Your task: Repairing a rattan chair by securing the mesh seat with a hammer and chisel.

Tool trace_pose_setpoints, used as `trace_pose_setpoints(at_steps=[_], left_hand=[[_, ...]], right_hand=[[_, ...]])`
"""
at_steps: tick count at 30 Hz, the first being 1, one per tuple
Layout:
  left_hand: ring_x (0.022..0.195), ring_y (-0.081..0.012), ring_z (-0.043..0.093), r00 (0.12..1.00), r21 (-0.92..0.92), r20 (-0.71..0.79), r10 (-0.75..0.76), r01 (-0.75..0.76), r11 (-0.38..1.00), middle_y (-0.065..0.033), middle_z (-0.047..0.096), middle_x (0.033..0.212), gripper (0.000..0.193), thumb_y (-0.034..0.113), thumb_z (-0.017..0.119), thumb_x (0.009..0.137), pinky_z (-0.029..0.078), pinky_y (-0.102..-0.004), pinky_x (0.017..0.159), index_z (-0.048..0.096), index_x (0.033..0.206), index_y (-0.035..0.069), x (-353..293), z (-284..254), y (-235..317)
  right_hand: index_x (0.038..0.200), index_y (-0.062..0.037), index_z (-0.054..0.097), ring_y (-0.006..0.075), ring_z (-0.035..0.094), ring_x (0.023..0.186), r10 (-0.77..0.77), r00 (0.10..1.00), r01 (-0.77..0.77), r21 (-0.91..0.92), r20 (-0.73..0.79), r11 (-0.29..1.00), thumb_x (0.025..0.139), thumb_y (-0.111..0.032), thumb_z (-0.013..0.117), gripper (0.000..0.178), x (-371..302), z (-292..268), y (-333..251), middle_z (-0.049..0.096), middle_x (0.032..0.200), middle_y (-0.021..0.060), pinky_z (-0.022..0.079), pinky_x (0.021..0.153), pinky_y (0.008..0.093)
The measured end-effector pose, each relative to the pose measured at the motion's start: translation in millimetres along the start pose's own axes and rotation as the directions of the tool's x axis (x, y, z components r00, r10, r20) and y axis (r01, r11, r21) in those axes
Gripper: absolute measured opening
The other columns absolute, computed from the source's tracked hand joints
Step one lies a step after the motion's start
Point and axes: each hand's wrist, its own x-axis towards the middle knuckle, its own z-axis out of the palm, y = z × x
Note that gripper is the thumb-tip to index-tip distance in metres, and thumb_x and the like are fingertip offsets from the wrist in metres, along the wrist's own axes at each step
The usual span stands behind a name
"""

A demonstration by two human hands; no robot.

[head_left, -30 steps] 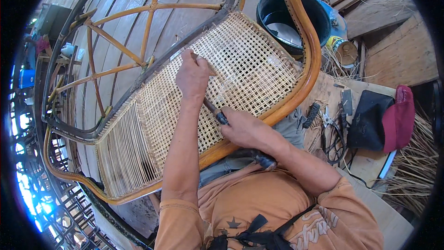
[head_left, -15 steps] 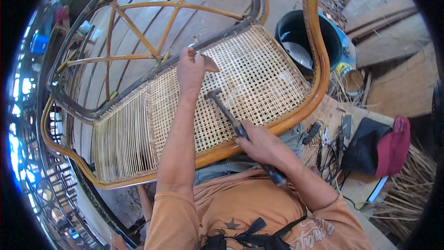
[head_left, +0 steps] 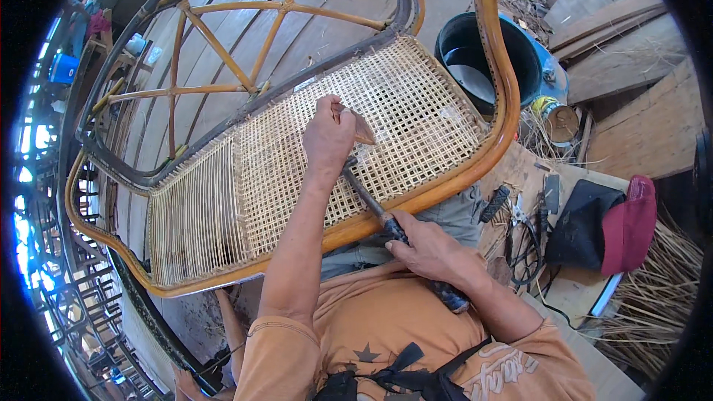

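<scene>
Fingers of the left hand (head_left: 329, 137) are curled tight over a brown flat piece (head_left: 362, 131), its pointed end poking out to their right; from where I stand I can't tell whether it is wood or leather. The right hand (head_left: 438, 249), lower and nearer the body, is wrapped round the dark handle of a hammer (head_left: 365, 194), whose head sits just beside the left wrist. Under the left fingers lies the cane seat (head_left: 423, 96) of a chair (head_left: 508, 96), which seems to rest over the person's grey trousers (head_left: 457, 212).

What worries me most is that hammer head so close to the left wrist: a swing slightly off line could catch skin or knuckles. I can't judge which is higher. Should the brown piece tip in the curled fingers, a blow might glance off it and snap the thin strands below. To the left of those fingers, the looser strips (head_left: 193, 215) run mostly one way with a dark gap among them, and they look easiest to spread or break if a forearm pressed there. If the chair rocked on the lap, the aim would drift too.
</scene>
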Motion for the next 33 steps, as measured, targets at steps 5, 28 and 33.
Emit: trace_pose_setpoints(at_steps=[5, 28, 33], left_hand=[[0.073, -0.033, 0.065, 0.999, 0.139, 0.025, 0.03, -0.033, 0.99, -0.0136, 0.067, 0.082, 0.031, 0.022, 0.053, 0.082, 0.051, -0.0422, 0.069, 0.054, 0.11, 0.007, -9, -1, 10], [0.077, -0.0346, 0.064, 0.998, 0.288, 0.053, 0.014, -0.028, 0.957, -0.0158, 0.066, 0.088, 0.032, 0.022, 0.05, 0.084, 0.049, -0.0436, 0.071, 0.053, 0.112, 0.008, -23, 2, 32], [0.069, -0.0328, 0.064, 0.998, 0.226, 0.009, 0.067, -0.068, 0.972, -0.0133, 0.066, 0.078, 0.033, 0.022, 0.05, 0.082, 0.049, -0.0442, 0.066, 0.051, 0.113, 0.008, -20, -3, 27]], right_hand=[[0.11, 0.0056, 0.042, 0.0479, 0.056, 0.088, -0.008, 1.0, 0.008, 0.0, -0.004, 1.0, 0.084, -0.019, 0.053, 0.037, -1, -3, 1, 0.058, 0.083, 0.0321, 0.043, 0.076, 0.0515], [0.11, -0.0007, 0.042, 0.0473, 0.056, 0.082, -0.062, 0.995, 0.063, 0.012, -0.083, 0.998, 0.087, -0.021, 0.053, 0.033, -4, 9, 12, 0.057, 0.079, 0.0283, 0.043, 0.07, 0.0521], [0.112, -0.0013, 0.041, 0.0466, 0.057, 0.081, 0.012, 0.998, -0.015, -0.047, -0.059, 0.999, 0.087, -0.021, 0.053, 0.034, -18, 6, 9, 0.057, 0.078, 0.0278, 0.043, 0.07, 0.0525]])
